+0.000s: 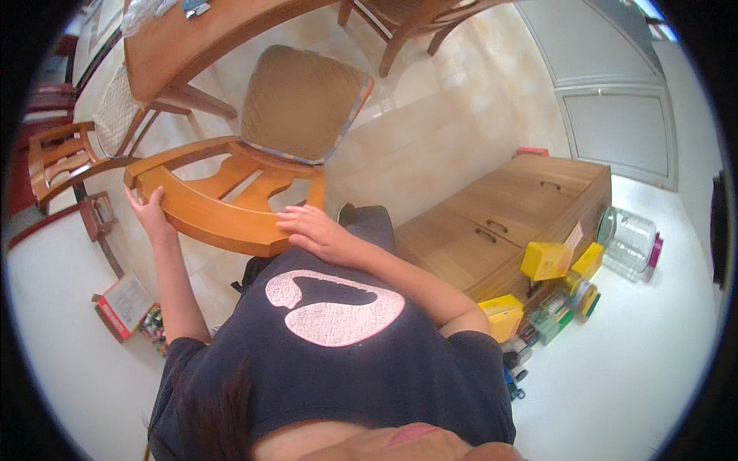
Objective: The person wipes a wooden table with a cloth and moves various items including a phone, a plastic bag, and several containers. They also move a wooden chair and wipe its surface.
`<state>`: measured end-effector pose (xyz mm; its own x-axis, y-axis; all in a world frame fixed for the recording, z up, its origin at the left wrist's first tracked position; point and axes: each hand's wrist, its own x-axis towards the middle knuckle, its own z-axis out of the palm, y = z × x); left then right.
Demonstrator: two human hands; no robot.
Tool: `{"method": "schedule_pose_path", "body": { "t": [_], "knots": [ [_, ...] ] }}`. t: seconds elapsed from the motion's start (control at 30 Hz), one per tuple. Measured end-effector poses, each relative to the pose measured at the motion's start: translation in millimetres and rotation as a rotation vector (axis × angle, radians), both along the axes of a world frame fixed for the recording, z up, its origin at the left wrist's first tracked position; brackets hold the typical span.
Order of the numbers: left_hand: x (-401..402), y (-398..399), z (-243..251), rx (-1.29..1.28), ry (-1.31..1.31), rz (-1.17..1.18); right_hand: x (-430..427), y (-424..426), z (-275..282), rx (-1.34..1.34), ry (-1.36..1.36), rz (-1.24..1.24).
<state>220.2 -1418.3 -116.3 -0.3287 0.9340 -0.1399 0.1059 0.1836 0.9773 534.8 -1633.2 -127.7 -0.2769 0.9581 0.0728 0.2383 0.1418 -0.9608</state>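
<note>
A wooden chair with a slatted, curved backrest stands close in front of me. On its seat lies a brown quilted cushion with a patterned edge. My left hand grips the left end of the top rail, thumb on the near face and fingers around the corner. My right hand rests on the right end of the same rail, fingers spread a little over its upper edge; whether they curl around behind it is hard to tell.
A wooden table stands beyond the chair, with another chair behind. Left is a chair with a pale cushion. To my right, a wooden cabinet holds yellow boxes and a clear jar. A red-edged box lies lower left.
</note>
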Motion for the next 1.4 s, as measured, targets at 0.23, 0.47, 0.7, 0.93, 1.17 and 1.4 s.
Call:
{"method": "schedule_pose_path", "body": {
  "t": [0.23, 0.47, 0.7, 0.93, 1.17, 1.4],
  "knots": [
    [-14, 4, 1, -0.071, 0.058, 0.033, 33, 24, 6, -0.147, 0.216, 0.297],
    [-44, 5, 0, -0.18, 0.335, 0.107, 184, 31, -36, -0.435, 0.09, 0.038],
    [-46, -36, -38, -0.039, 0.922, 0.099, 359, -16, -66, -0.677, 0.2, -0.563],
    [-49, -34, -38, -0.144, 0.983, 0.1, 427, -36, -58, -0.67, 0.185, -0.703],
    [-90, -35, -59, -0.122, 1.069, 0.066, 488, -16, -37, -0.541, -0.05, -0.577],
    [93, 9, -52, -0.881, 1.627, 0.394, 632, 38, 35, -0.381, -0.217, -0.832]
  ]
}}
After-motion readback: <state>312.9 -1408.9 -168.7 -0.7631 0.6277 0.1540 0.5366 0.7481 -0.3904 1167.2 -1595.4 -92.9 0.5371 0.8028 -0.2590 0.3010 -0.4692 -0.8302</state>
